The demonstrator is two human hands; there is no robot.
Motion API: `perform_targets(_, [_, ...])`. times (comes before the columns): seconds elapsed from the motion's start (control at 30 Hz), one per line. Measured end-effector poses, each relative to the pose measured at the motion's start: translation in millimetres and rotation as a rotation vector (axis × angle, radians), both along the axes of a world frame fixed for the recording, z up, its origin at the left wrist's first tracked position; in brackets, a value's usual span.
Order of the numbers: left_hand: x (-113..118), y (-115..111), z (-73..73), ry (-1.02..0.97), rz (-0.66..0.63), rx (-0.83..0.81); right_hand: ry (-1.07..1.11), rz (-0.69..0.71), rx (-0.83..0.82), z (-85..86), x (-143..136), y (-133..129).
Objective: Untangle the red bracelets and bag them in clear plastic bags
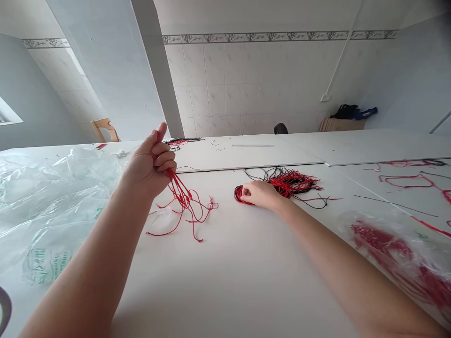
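Note:
My left hand (155, 162) is raised above the table, its fingers wrapped round a bunch of red cords (183, 195). The knotted, loose ends hang from below the fist and spread toward the tabletop. Further right, my right hand (260, 193) rests with curled fingers at the looped left end of a bundle of red and black cords (294, 183). The fingertips pinch at the loops, but exactly which strands they grip is hidden. Frayed ends of the bundle fan out behind this hand, to the right.
Clear plastic bags (63, 197) cover the table's left side. A bag of dark red cords (394, 249) lies at the right, near loose red cord (401, 179). More red and black cords (183, 141) lie at the back. A wooden chair (104, 129) stands behind the table.

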State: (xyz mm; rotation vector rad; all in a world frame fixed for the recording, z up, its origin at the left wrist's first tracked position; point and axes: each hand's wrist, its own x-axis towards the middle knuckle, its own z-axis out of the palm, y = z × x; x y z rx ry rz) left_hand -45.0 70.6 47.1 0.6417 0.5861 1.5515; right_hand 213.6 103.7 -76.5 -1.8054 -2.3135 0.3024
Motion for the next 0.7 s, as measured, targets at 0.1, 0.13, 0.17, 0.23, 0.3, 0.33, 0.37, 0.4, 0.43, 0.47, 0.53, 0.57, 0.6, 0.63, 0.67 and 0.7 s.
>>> perform_targets(0.1, [-0.1, 0.3, -0.8, 0.011, -0.009, -0.008, -0.033, -0.015, 0.005, -6.8, -3.3, 3.4])
perform_targets(0.13, [0.0, 0.2, -1.2, 0.011, -0.015, -0.006, -0.042, -0.018, 0.004, -8.3, -3.5, 4.3])
perform_targets(0.17, [0.3, 0.0, -1.6, 0.011, -0.022, -0.002, -0.049, -0.02, 0.003, -9.3, -3.5, 4.9])
perform_targets(0.23, [1.1, -0.7, -2.1, 0.013, -0.03, 0.012, -0.059, -0.024, 0.004, -9.8, -2.9, 5.4])
perform_targets(0.3, [2.2, -1.5, -2.3, 0.02, -0.037, 0.024, -0.065, -0.025, 0.005, -9.4, -2.4, 5.1])
perform_targets(0.33, [2.6, -1.7, -2.3, 0.024, -0.04, 0.026, -0.067, -0.026, 0.005, -9.3, -2.4, 4.9])
perform_targets(0.37, [2.9, -1.8, -2.4, 0.026, -0.041, 0.024, -0.069, -0.028, 0.005, -9.4, -2.6, 4.7])
perform_targets(0.4, [3.1, -1.7, -2.5, 0.027, -0.04, 0.024, -0.07, -0.03, 0.004, -9.8, -2.9, 4.6])
perform_targets(0.43, [3.1, -1.3, -2.8, 0.028, -0.041, 0.022, -0.07, -0.033, 0.004, -10.2, -3.3, 4.7])
perform_targets(0.47, [2.9, -0.9, -3.1, 0.026, -0.039, 0.019, -0.069, -0.036, 0.004, -10.5, -3.7, 4.8])
perform_targets(0.53, [2.3, 0.1, -3.6, 0.022, -0.04, 0.016, -0.06, -0.038, 0.003, -9.6, -3.8, 4.7])
perform_targets(0.57, [2.0, 0.5, -3.8, 0.021, -0.041, 0.018, -0.052, -0.04, 0.002, -7.8, -3.2, 4.3])
perform_targets(0.6, [1.8, 0.7, -3.9, 0.021, -0.042, 0.019, -0.043, -0.043, 0.001, -4.8, -2.0, 3.3])
perform_targets(0.63, [1.8, 0.8, -3.9, 0.022, -0.041, 0.02, -0.03, -0.048, 0.001, -0.6, -0.2, 1.8])
perform_targets(0.67, [2.0, 0.7, -3.8, 0.022, -0.04, 0.02, -0.017, -0.056, 0.002, 4.9, 2.4, -0.2])
perform_targets(0.7, [2.3, 0.5, -3.6, 0.023, -0.041, 0.019, -0.003, -0.067, 0.007, 11.3, 5.8, -2.6])
